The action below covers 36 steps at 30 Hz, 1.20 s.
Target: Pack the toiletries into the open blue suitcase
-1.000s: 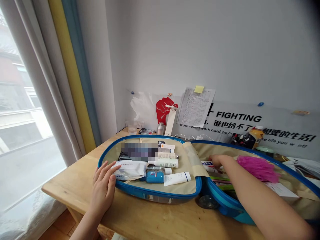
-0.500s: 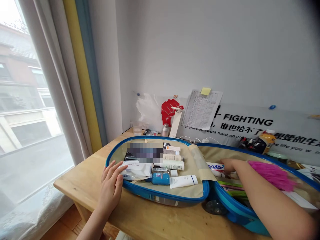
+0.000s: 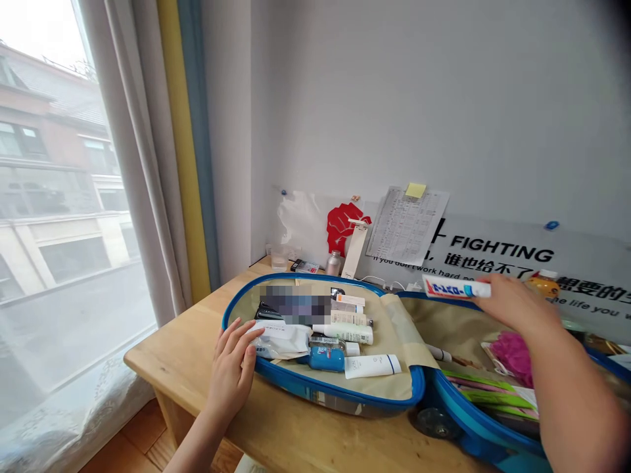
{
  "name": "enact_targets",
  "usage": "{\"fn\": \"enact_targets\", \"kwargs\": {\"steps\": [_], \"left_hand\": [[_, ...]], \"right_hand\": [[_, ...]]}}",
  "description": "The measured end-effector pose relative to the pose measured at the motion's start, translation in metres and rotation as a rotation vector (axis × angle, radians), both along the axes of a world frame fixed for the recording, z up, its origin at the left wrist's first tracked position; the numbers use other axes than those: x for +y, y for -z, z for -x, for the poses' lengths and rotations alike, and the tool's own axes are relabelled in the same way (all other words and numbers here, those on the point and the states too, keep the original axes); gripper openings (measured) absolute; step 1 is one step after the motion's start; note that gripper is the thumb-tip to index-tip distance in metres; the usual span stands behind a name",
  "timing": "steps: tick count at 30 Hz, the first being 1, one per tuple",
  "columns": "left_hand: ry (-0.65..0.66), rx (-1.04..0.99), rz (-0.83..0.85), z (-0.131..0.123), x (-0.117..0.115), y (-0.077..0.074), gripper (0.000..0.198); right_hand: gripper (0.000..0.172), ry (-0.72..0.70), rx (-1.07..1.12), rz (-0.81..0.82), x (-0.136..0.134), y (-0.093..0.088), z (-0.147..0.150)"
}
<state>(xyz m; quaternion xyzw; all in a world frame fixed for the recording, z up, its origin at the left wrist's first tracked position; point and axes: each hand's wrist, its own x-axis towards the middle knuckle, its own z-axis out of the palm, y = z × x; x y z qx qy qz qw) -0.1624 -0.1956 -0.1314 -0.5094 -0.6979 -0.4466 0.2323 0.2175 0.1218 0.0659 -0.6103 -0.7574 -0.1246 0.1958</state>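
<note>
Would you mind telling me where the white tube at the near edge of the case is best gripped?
Grip the white tube across its middle, coming from above: it lies flat on the lining, long sides bare; the blue bottle crowds its left end.

L hand flat, fingers spread, palm down; R hand raised, fingers pinched shut, forearm angled in.

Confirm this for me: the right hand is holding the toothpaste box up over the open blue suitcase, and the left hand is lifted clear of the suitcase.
Not quite. The head view shows the left hand resting on the near rim of the blue suitcase, fingers touching a white packet inside. The rest holds: the right hand holds the toothpaste box up over the open suitcase.
</note>
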Motion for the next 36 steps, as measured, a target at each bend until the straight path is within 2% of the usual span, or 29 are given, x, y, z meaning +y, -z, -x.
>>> {"fn": "enact_targets", "kwargs": {"steps": [2, 4, 8, 11, 14, 18, 22, 24, 27, 30, 32, 34, 36], "left_hand": [[0.001, 0.003, -0.001, 0.000, 0.001, 0.000, 0.035], [-0.003, 0.002, 0.000, 0.000, 0.001, 0.000, 0.036], [-0.008, 0.001, -0.003, 0.000, 0.001, -0.001, 0.037], [-0.002, 0.001, -0.003, -0.001, 0.001, -0.002, 0.036], [-0.003, -0.002, 0.002, -0.001, 0.000, -0.002, 0.035], [0.000, 0.004, 0.003, -0.001, 0.000, -0.002, 0.035], [-0.012, 0.003, 0.010, -0.001, 0.000, -0.002, 0.037], [-0.012, 0.008, 0.012, 0.000, 0.000, -0.001, 0.036], [-0.011, 0.018, 0.009, 0.001, 0.000, 0.000, 0.036], [-0.004, 0.021, 0.008, 0.001, 0.000, 0.000, 0.035], [-0.002, 0.019, 0.006, 0.001, 0.000, 0.001, 0.035], [0.001, 0.016, 0.001, 0.002, -0.001, 0.001, 0.035], [0.007, 0.015, -0.007, 0.002, -0.001, 0.001, 0.035]], "right_hand": [[0.039, -0.088, 0.069, 0.066, -0.020, -0.003, 0.031], [0.043, -0.232, 0.119, 0.176, -0.039, 0.001, 0.072], [0.042, -0.548, 0.133, 0.412, -0.073, 0.028, 0.158], [0.040, -0.697, 0.118, 0.513, -0.094, 0.053, 0.212], [0.036, -0.768, 0.086, 0.559, -0.110, 0.074, 0.249], [0.033, -0.804, 0.024, 0.576, -0.117, 0.094, 0.273], [0.027, -0.813, -0.025, 0.603, -0.110, 0.098, 0.273], [0.025, -0.817, -0.013, 0.605, -0.098, 0.088, 0.266], [0.030, -0.792, 0.069, 0.571, -0.067, 0.062, 0.245], [0.033, -0.717, 0.171, 0.517, -0.025, 0.034, 0.207], [0.034, -0.640, 0.217, 0.489, 0.002, 0.021, 0.172], [0.035, -0.555, 0.230, 0.482, 0.024, 0.017, 0.134], [0.035, -0.473, 0.198, 0.522, 0.039, 0.021, 0.097]]}}
